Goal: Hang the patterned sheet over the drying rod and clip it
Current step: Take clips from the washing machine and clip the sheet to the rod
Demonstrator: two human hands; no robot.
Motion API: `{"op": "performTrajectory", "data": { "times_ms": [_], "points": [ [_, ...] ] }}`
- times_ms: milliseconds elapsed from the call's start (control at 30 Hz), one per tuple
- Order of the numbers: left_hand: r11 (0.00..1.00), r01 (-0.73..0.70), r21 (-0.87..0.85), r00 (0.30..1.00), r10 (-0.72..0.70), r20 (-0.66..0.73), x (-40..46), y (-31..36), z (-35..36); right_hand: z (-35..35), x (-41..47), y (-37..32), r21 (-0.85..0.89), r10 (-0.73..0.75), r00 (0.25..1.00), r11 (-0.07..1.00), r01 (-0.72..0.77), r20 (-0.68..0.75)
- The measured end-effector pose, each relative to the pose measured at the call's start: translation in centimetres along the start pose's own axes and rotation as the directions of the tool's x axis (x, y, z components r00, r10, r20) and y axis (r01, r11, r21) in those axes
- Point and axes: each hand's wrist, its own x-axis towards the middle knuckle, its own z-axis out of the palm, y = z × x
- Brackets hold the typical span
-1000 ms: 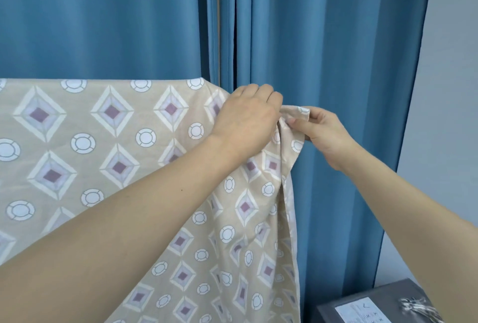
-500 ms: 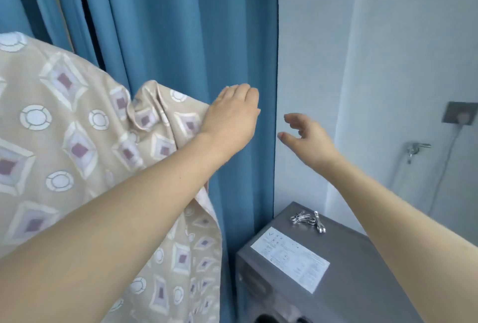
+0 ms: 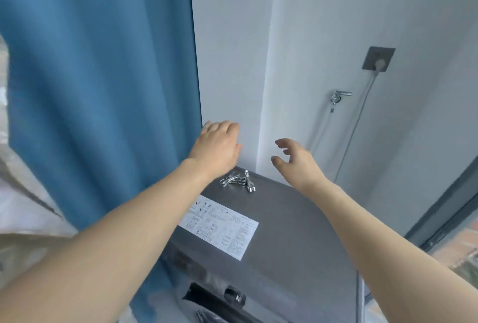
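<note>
Both hands let go of sheet a moment ago. View swung right, to gray machine [image 3: 297, 219] with metal clips [image 3: 236, 180] on top.

Left hand [image 3: 216, 148] empty, fingers loose, just above clips. Right hand [image 3: 294, 159] empty too, fingers spread wide, beside clips.

Means hanging part looks done; clipping comes next.

Patterned sheet [image 3: 23, 206] only blurry strip at far left edge. Rod not seen. Maybe two or three clips; pile too small to count.

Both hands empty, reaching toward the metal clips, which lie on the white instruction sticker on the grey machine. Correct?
Not quite. In the head view the silver metal clips lie on the bare grey machine top, beyond the white sticker. Left hand and right hand are empty.
</note>
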Motion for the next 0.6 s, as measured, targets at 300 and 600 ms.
{"op": "performTrajectory", "data": {
  "times_ms": [300, 600],
  "points": [
    [0.914, 0.342, -0.219, 0.879, -0.229, 0.418, 3.1, -5.4, 18.2, 10.7, 9.1, 10.3, 0.064, 0.141, 0.973, 0.986, -0.155, 0.185],
    [0.826, 0.456, -0.331, 0.867, -0.329, 0.375, 6.6, -9.1, 33.3, 21.9, 15.8, 20.1, 0.098, 0.179, 0.966, 0.975, -0.199, 0.186]
  ]
}}
